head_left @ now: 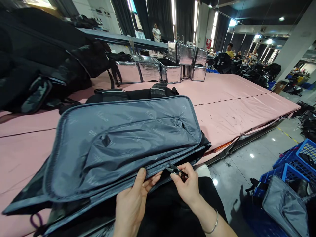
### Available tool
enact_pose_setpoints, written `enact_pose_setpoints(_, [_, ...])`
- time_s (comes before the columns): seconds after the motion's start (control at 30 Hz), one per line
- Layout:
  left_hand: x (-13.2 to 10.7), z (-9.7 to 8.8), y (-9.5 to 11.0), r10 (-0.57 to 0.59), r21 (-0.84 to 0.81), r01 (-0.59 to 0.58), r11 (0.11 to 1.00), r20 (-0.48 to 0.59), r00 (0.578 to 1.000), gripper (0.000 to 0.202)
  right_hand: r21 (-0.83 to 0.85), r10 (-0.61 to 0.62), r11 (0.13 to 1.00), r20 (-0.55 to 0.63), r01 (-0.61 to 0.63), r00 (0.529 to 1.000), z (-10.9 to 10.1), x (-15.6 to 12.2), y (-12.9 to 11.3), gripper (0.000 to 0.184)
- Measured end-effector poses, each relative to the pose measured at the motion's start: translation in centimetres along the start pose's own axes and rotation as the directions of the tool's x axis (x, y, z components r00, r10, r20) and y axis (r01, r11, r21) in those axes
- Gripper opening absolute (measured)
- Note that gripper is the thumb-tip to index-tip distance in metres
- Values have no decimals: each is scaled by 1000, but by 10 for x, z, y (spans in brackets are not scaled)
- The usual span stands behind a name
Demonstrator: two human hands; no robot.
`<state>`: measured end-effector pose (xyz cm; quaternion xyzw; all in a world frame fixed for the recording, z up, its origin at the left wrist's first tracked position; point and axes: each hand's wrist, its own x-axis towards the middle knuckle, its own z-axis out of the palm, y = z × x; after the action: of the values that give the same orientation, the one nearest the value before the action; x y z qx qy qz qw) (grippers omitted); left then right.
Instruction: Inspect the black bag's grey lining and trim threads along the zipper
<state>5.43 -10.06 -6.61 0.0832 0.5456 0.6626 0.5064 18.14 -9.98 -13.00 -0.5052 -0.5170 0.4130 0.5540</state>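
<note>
A backpack turned to show its blue-grey lining lies across the near edge of the pink table, its black straps behind it. At the near side, my left hand pinches the bound seam edge between thumb and fingers. Just to the right, my right hand grips small black thread snips. The blades point left and touch or nearly touch the seam edge; any thread there is too small to make out. The lower part of the bag hangs over my lap.
Black bags are heaped at the left. Silver-lined boxes stand at the back of the pink table. Blue crates with another grey-lined bag sit on the floor at right. Several people are farther back.
</note>
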Motion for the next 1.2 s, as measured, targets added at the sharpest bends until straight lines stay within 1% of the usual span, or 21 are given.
enact_pose_setpoints(0.13, [1, 0, -1, 13, -5, -13, 1000, 22, 1000, 15, 168, 28, 985, -7, -26, 1000, 10, -5, 3, 22])
enact_pose_setpoints(0.2, [1, 0, 0, 22, -2, -22, 1000, 37, 999, 21, 213, 10, 977, -31, -3, 999, 15, -8, 6, 24])
enact_pose_setpoints(0.27, [0, 0, 1, 17, 1, -17, 1000, 38, 999, 22, 163, -37, 985, -68, 48, 997, 17, -10, 9, 23])
enact_pose_setpoints(0.33, [-1, -1, 1, 5, 9, -5, 1000, 28, 1000, 22, 50, -119, 991, -101, 125, 988, 17, -11, 12, 18])
enact_pose_setpoints(0.4, [0, -2, 1, 6, 22, -7, 1000, 32, 999, 23, -69, -212, 976, -121, 205, 970, 16, -12, 14, 17])
enact_pose_setpoints(0.47, [1, -3, 0, 17, 32, -19, 999, 47, 999, 24, -156, -281, 953, -137, 259, 950, 15, -12, 14, 16])
enact_pose_setpoints(0.57, [1, -4, -1, 18, 33, -20, 999, 54, 998, 20, -210, -340, 928, -135, 308, 931, 14, -12, 11, 13])
enact_pose_setpoints(0.73, [-3, -4, -1, 10, 38, -11, 999, 21, 1000, 16, -243, -430, 886, -109, 396, 896, 11, -9, 9, 13])
enact_pose_setpoints(0.93, [-3, 0, 3, 2, 4, -2, 1000, 16, 1000, 16, -271, -435, 877, -96, 397, 895, 9, -7, 12, 16])
enact_pose_setpoints(1.03, [-4, 2, 3, -5, -20, 5, 1000, -5, 1000, 14, -270, -427, 880, -86, 391, 900, 7, -7, 11, 16])
enact_pose_setpoints(1.1, [-5, 3, 3, -10, -33, 10, 999, -17, 1000, 15, -265, -411, 886, -65, 381, 909, 5, -7, 8, 16])
enact_pose_setpoints(1.2, [-5, 3, 4, -29, -27, 28, 999, -30, 999, 21, -270, -347, 904, -8, 332, 938, 1, -6, 1, 19])
